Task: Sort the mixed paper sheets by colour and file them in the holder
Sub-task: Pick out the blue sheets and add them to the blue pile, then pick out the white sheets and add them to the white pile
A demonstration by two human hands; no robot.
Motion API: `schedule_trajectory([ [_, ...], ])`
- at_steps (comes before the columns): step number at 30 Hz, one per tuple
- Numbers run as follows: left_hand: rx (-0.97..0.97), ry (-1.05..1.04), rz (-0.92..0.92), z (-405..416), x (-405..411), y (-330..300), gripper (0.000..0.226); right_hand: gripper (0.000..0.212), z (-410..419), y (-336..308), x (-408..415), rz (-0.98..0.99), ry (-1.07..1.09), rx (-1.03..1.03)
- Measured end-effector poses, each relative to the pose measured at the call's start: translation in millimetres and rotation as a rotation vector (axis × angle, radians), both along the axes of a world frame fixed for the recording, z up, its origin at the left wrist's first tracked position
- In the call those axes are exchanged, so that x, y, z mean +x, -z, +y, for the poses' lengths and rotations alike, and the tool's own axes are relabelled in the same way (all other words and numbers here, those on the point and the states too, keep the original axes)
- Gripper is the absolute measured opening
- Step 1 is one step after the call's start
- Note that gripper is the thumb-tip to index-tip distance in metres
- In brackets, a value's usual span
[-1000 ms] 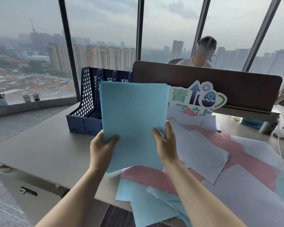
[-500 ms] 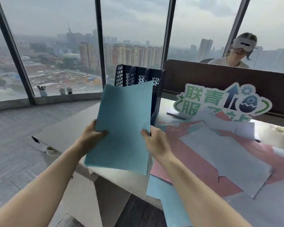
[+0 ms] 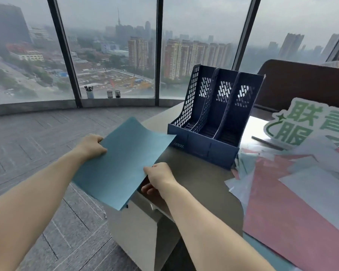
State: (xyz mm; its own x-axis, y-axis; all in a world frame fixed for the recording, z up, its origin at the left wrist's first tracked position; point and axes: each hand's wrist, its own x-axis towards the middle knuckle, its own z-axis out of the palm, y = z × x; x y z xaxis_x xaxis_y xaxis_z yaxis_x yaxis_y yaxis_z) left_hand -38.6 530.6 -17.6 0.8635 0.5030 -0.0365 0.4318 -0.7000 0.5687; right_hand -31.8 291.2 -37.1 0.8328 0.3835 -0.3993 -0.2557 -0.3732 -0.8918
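Note:
I hold a stack of blue paper sheets [image 3: 121,161] nearly flat over the desk's left corner, its far edge curling up. My left hand [image 3: 91,146] grips the stack's left edge. My right hand [image 3: 159,178] pinches its near right edge, thumb on top and fingers underneath. The dark blue three-slot file holder [image 3: 213,122] stands on the desk just beyond the stack's far right corner; no paper shows in its slots. A mixed pile of pink sheets [image 3: 294,212], white sheets [image 3: 317,184] and pale blue sheets lies on the desk at the right.
The grey desk [image 3: 200,173] ends at a rounded corner under the stack, with a drawer unit [image 3: 141,227] below. A green-lettered cut-out sign [image 3: 309,124] leans on a brown divider [image 3: 301,85]. Floor-to-ceiling windows and open grey floor lie to the left.
The blue stack has gone from upright in front of me to lowered and nearly flat, left of the holder. My view has swung left, so the holder now stands uncovered.

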Motion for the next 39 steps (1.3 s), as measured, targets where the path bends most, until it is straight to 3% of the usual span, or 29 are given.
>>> schedule_trajectory([
  [5,0.168,0.012,0.066,27.1,24.3,10.9,0.044,0.022,28.4,1.6,15.5,0.022,-0.055,-0.131],
  [11,0.324,0.049,0.155,36.2,43.7,19.7,0.039,0.018,38.8,5.4,23.2,0.011,-0.072,-0.257],
  [17,0.466,-0.041,0.175,24.6,47.5,27.7,0.044,0.024,42.1,15.3,17.9,-0.119,-0.025,-0.295],
  [22,0.365,0.025,-0.075,-38.9,35.0,27.7,0.041,0.032,5.9,2.4,9.8,-0.100,0.052,-0.127],
  [29,0.064,0.377,-0.252,-197.7,20.9,25.7,0.025,0.029,-153.2,-10.1,9.0,-0.401,0.304,-0.211],
  [34,-0.098,0.597,-0.317,-315.3,8.0,22.8,0.023,0.010,-302.2,-10.9,-4.0,-0.719,0.462,-0.724],
  [37,-0.236,0.677,-0.254,-374.9,1.5,22.3,0.023,0.041,-369.9,-13.7,-13.2,-0.481,0.375,-1.106],
  [39,-0.297,0.721,-0.189,-407.9,-1.3,23.7,0.023,0.053,-399.0,-16.8,-18.6,-0.238,0.295,-1.227],
])
